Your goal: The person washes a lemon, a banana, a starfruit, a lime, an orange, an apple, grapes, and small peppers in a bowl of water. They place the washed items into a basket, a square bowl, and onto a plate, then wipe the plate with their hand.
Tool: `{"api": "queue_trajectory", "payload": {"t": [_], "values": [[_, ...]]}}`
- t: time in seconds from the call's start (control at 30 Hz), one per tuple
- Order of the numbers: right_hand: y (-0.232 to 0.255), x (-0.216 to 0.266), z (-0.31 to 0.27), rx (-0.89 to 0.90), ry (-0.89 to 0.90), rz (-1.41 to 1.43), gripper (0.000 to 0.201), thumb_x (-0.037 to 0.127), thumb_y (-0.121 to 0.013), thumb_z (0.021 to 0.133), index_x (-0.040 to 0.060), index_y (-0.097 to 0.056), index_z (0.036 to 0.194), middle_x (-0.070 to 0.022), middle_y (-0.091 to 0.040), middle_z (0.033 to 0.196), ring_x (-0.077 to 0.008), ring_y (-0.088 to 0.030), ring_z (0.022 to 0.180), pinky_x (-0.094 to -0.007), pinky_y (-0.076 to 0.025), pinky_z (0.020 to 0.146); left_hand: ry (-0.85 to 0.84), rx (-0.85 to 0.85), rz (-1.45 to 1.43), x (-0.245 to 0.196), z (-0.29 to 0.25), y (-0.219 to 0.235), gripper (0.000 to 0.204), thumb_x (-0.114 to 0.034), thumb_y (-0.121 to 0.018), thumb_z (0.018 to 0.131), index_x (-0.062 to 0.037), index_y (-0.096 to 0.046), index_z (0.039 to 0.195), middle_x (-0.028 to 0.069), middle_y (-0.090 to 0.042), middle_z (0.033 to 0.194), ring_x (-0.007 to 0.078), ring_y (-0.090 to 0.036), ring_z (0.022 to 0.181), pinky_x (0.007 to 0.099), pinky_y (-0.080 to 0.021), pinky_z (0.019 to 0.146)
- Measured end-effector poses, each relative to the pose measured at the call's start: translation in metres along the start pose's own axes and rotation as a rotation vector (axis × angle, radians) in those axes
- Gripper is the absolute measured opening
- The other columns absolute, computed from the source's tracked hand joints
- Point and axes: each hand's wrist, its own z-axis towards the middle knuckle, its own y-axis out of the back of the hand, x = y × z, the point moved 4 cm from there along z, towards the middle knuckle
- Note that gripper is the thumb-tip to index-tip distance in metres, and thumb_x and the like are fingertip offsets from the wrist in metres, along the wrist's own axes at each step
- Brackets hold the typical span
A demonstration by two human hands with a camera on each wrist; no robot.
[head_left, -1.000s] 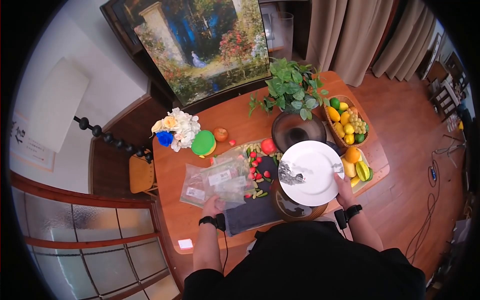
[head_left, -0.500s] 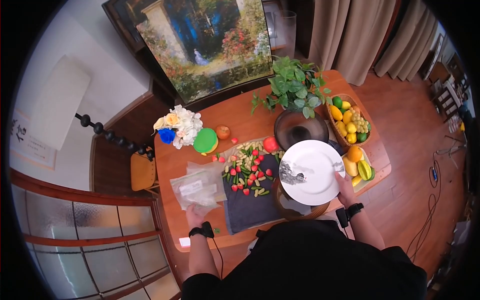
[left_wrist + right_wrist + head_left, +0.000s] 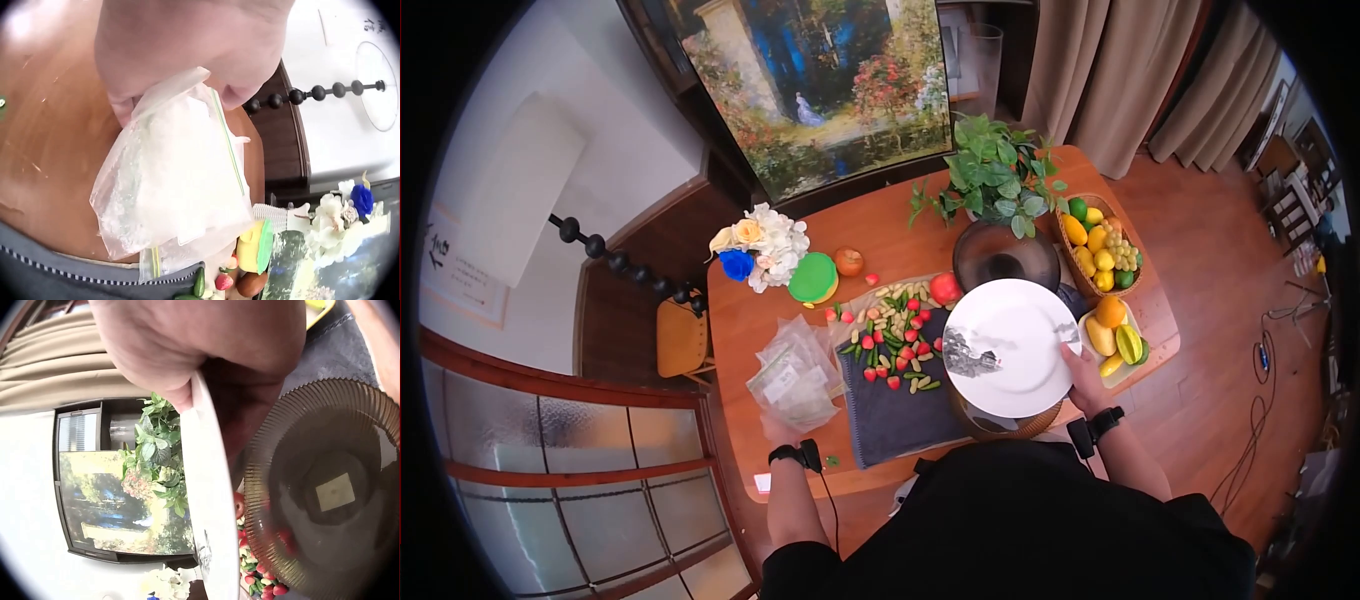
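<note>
My right grip (image 3: pixel 1087 385) clasps the rim of a white dinner plate (image 3: pixel 1030 355), thumb on its face and fingers behind; its grey landscape print lies toward the far side from me. From above, the plate hides much of a ribbed brown glass dish (image 3: pixel 359 394); I cannot tell whether the two touch. My left grip (image 3: pixel 779 430) has the gathered near end of some clear zip bags (image 3: pixel 793 380) between thumb and fingers, at the left part of the wooden surface (image 3: pixel 745 435). The bags' far edge just reaches a dark grey cloth (image 3: pixel 900 430), stitched along its border, with strawberries (image 3: pixel 893 383) scattered over it. Bare wood runs left of the bags to the surface's edge, where a white card (image 3: pixel 763 483) lies. On the plate's other side I have little room: a fruit tray (image 3: pixel 1130 368) sits just past my knuckles, a wicker fruit basket (image 3: pixel 1141 262) behind it, both near the right edge. Beyond the bags stands a green-lidded tub (image 3: pixel 813 277), near white flowers (image 3: pixel 780 243).
</note>
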Motion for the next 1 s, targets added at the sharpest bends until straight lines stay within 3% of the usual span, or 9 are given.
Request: {"api": "queue_trajectory", "payload": {"t": [0.07, 0.27, 0.33, 0.4, 0.53, 0.73, 0.87, 0.93, 1.0], "values": [[-0.010, -0.006, 0.004, 0.028, -0.021, 0.003, 0.036, 0.016, -0.056, 0.099, -0.0004, -0.050, 0.131, -0.0097, -0.064, 0.120, -0.0191, -0.064, 0.103, -0.0336, -0.053, 0.091, 0.042, -0.648, 0.461, -0.019, -0.031, 0.015, 0.046, -0.035, -0.038, 0.100, -0.0043, -0.055, 0.130, 0.0138, -0.061, 0.127, 0.0351, -0.061, 0.111, 0.0474, -0.052, 0.092], [-0.069, -0.023, 0.014, 0.224, -0.106, -0.079, 0.033, 0.016, -0.056, 0.099, -0.0010, -0.054, 0.127, -0.0097, -0.066, 0.116, -0.0174, -0.065, 0.100, -0.0343, -0.053, 0.089, -0.578, -0.410, 1.198, -0.013, -0.047, -0.044, 0.038, -0.031, -0.044, 0.101, -0.0005, -0.063, 0.114, 0.0177, -0.063, 0.119, 0.0280, -0.065, 0.101, 0.0395, -0.053, 0.079], [-0.085, -0.041, 0.024, 0.291, -0.124, -0.140, 0.031, 0.016, -0.056, 0.099, -0.0009, -0.057, 0.126, -0.0094, -0.066, 0.114, -0.0164, -0.065, 0.098, -0.0341, -0.053, 0.087, -0.220, 0.097, 0.847, 0.017, -0.082, -0.106, 0.049, -0.045, -0.040, 0.103, -0.0039, -0.054, 0.125, 0.0149, -0.063, 0.119, 0.0262, -0.065, 0.098, 0.0412, -0.053, 0.087], [-0.107, -0.053, 0.025, 0.393, -0.157, -0.138, 0.032, 0.016, -0.056, 0.099, -0.0014, -0.056, 0.126, -0.0092, -0.066, 0.113, -0.0162, -0.065, 0.097, -0.0341, -0.053, 0.087, 0.170, 0.507, 0.310, 0.052, -0.106, -0.132, 0.047, -0.040, -0.039, 0.104, -0.0057, -0.047, 0.134, 0.0134, -0.060, 0.126, 0.0268, -0.063, 0.105, 0.0416, -0.050, 0.095], [-0.144, -0.079, 0.020, 0.515, -0.259, -0.253, 0.033, 0.019, -0.058, 0.099, -0.0006, -0.058, 0.124, -0.0083, -0.066, 0.114, -0.0149, -0.064, 0.098, -0.0350, -0.053, 0.087, 0.186, 0.371, 0.134, 0.078, -0.136, -0.151, 0.041, -0.028, -0.042, 0.104, -0.0056, -0.042, 0.139, 0.0118, -0.056, 0.131, 0.0264, -0.058, 0.115, 0.0430, -0.047, 0.099], [-0.171, -0.109, 0.023, 0.706, -0.273, -0.338, 0.033, 0.023, -0.057, 0.099, 0.0004, -0.058, 0.124, -0.0077, -0.065, 0.114, -0.0157, -0.064, 0.099, -0.0355, -0.054, 0.086, 0.079, 0.294, 0.209, 0.071, -0.164, -0.103, 0.044, -0.004, -0.049, 0.098, -0.0039, -0.040, 0.141, 0.0122, -0.053, 0.137, 0.0263, -0.054, 0.122, 0.0424, -0.042, 0.106], [-0.184, -0.088, 0.027, 0.735, -0.361, -0.712, 0.040, 0.033, -0.055, 0.099, 0.0011, -0.057, 0.122, -0.0084, -0.065, 0.102, -0.0200, -0.065, 0.094, -0.0377, -0.056, 0.083, 0.061, 0.206, 0.169, 0.081, -0.168, -0.054, 0.046, -0.006, -0.049, 0.099, -0.0030, -0.037, 0.143, 0.0140, -0.051, 0.139, 0.0279, -0.053, 0.125, 0.0437, -0.043, 0.106], [-0.187, -0.067, 0.035, 0.739, -0.229, -0.857, 0.037, 0.029, -0.055, 0.099, 0.0006, -0.058, 0.122, -0.0086, -0.066, 0.101, -0.0178, -0.066, 0.090, -0.0353, -0.056, 0.078, 0.054, 0.181, 0.137, 0.089, -0.168, -0.022, 0.045, -0.006, -0.049, 0.099, -0.0050, -0.038, 0.142, 0.0131, -0.054, 0.136, 0.0285, -0.055, 0.122, 0.0445, -0.044, 0.105], [-0.181, -0.040, 0.073, 0.696, 0.331, -1.005, 0.031, 0.022, -0.057, 0.095, 0.0007, -0.059, 0.117, -0.0100, -0.068, 0.101, -0.0222, -0.068, 0.086, -0.0361, -0.055, 0.075, 0.104, 0.109, 0.112, 0.098, -0.168, 0.002, 0.044, -0.006, -0.050, 0.098, -0.0069, -0.039, 0.141, 0.0113, -0.056, 0.134, 0.0288, -0.057, 0.119, 0.0441, -0.046, 0.103]]}}
